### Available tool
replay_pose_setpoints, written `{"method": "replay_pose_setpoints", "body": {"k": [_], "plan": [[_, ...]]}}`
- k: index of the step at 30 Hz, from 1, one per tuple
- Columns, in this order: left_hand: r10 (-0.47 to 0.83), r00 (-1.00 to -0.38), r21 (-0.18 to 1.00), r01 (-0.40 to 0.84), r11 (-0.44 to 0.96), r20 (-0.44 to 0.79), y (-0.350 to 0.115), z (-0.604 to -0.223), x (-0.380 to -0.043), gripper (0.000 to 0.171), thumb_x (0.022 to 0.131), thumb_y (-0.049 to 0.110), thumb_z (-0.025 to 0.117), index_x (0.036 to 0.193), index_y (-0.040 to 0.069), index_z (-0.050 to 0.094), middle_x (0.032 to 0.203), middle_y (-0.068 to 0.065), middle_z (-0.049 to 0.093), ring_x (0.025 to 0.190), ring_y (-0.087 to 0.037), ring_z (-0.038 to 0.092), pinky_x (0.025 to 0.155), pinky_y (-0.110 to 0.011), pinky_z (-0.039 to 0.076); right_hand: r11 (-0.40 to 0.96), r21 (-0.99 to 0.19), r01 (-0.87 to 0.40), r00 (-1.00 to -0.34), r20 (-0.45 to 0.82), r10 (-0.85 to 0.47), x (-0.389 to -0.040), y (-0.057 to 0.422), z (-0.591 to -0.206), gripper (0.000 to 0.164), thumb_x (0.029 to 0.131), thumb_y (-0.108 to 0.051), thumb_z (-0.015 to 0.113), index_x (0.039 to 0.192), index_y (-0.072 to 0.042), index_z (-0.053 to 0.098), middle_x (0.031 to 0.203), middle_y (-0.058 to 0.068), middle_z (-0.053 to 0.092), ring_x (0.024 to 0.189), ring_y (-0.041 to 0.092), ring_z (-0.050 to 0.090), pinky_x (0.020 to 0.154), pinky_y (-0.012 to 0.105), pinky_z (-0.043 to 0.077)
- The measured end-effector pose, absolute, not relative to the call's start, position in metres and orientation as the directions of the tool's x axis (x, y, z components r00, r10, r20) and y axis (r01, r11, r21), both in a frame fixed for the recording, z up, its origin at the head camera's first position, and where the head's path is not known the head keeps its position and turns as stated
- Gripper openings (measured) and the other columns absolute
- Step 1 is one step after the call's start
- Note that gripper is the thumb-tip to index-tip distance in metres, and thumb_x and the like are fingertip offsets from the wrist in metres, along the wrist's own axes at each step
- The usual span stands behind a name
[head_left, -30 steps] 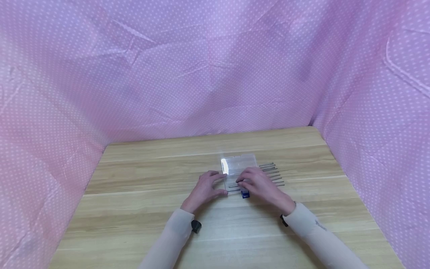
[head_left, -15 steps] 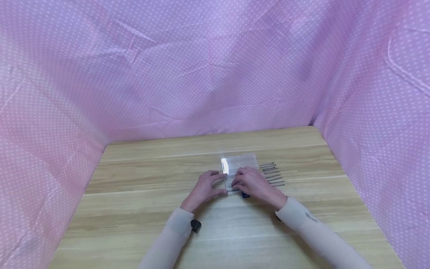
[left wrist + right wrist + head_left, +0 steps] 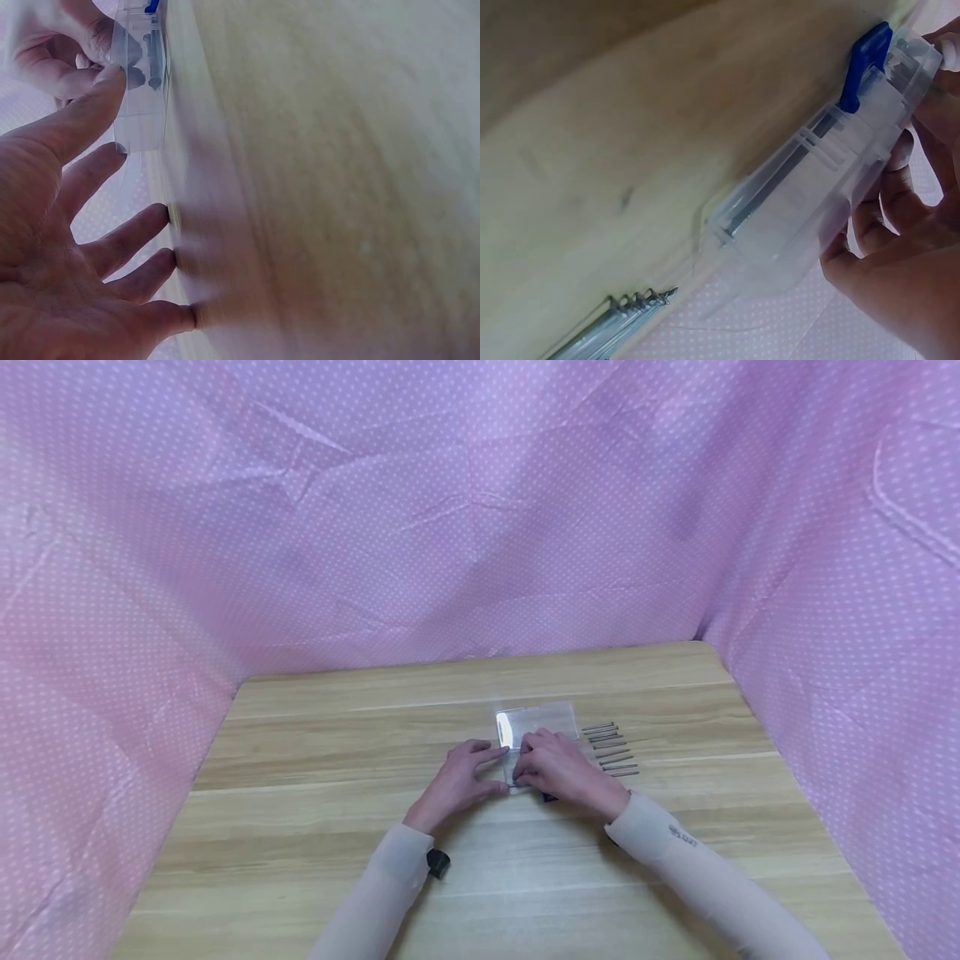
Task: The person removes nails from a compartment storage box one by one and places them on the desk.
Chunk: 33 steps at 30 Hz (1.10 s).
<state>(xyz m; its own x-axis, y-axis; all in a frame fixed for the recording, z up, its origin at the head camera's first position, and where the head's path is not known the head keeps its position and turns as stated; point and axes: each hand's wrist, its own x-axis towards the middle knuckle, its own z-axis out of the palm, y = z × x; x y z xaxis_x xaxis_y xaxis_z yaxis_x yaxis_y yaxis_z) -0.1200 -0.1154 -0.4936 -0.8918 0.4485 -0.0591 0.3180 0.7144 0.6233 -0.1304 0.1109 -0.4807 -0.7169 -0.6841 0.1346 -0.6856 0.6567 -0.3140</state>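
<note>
A clear plastic case (image 3: 772, 217) lies on the table with its lid (image 3: 536, 727) folded back away from me. A blue latch (image 3: 866, 64) sits on its front edge. My left hand (image 3: 460, 783) spreads its fingers, with thumb and index finger touching the case's left end. My right hand (image 3: 558, 768) reaches into the case, fingers curled and fingertips together on a slim metal rod that they largely hide. In the left wrist view, metal rods (image 3: 155, 56) show through the case wall beside those fingertips.
Several slim metal rods (image 3: 611, 747) lie roughly side by side to the right of the case; in the right wrist view their tips (image 3: 641, 301) look twisted. The wooden table (image 3: 337, 727) is bordered by pink dotted fabric (image 3: 465, 527) behind and on both sides.
My right hand has moved left along the case with the metal rod and lowered it into the case. The left hand has stayed at the case's left end.
</note>
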Motion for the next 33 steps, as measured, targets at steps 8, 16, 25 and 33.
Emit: {"method": "replay_pose_setpoints", "body": {"k": [8, 16, 25, 33], "plan": [[0.445, -0.894, 0.621, 0.318, 0.716, -0.056, -0.115, -0.495, -0.12, 0.07, 0.085, 0.038, 0.085, 0.147, 0.018, 0.06, 0.153, -0.019, 0.048, 0.141, -0.042, 0.042, 0.117, -0.057, 0.036, 0.638, -0.291, -0.713, -0.691, 0.141, -0.709, -0.136, 0.11, -0.484, 0.008, 0.085, -0.024, 0.086, 0.091, -0.027, 0.084, 0.095, -0.009, 0.059, 0.09, 0.014, 0.048, 0.076, 0.032, 0.039], [0.441, -0.896, 0.636, 0.316, 0.704, -0.043, -0.114, -0.494, -0.118, 0.072, 0.084, 0.035, 0.087, 0.147, 0.016, 0.06, 0.153, -0.02, 0.048, 0.141, -0.043, 0.042, 0.116, -0.058, 0.036, 0.572, -0.227, -0.788, -0.609, 0.155, -0.778, -0.141, 0.111, -0.485, 0.01, 0.086, -0.025, 0.084, 0.095, -0.028, 0.084, 0.095, -0.009, 0.057, 0.093, 0.015, 0.048, 0.08, 0.035, 0.042], [0.435, -0.9, 0.639, 0.313, 0.703, -0.039, -0.114, -0.493, -0.119, 0.073, 0.083, 0.034, 0.088, 0.147, 0.014, 0.06, 0.153, -0.02, 0.048, 0.142, -0.042, 0.041, 0.117, -0.057, 0.036, 0.519, -0.193, -0.833, -0.549, 0.16, -0.821, -0.147, 0.111, -0.485, 0.007, 0.089, -0.029, 0.081, 0.095, -0.029, 0.085, 0.093, -0.01, 0.054, 0.092, 0.014, 0.046, 0.079, 0.031, 0.04], [0.439, -0.897, 0.627, 0.311, 0.714, -0.055, -0.113, -0.493, -0.118, 0.074, 0.082, 0.036, 0.089, 0.147, 0.017, 0.06, 0.153, -0.02, 0.048, 0.142, -0.042, 0.041, 0.117, -0.059, 0.035, 0.497, -0.16, -0.853, -0.52, 0.171, -0.837, -0.147, 0.11, -0.489, 0.004, 0.088, -0.024, 0.083, 0.092, -0.024, 0.082, 0.1, -0.009, 0.062, 0.099, 0.015, 0.053, 0.082, 0.034, 0.045]]}}
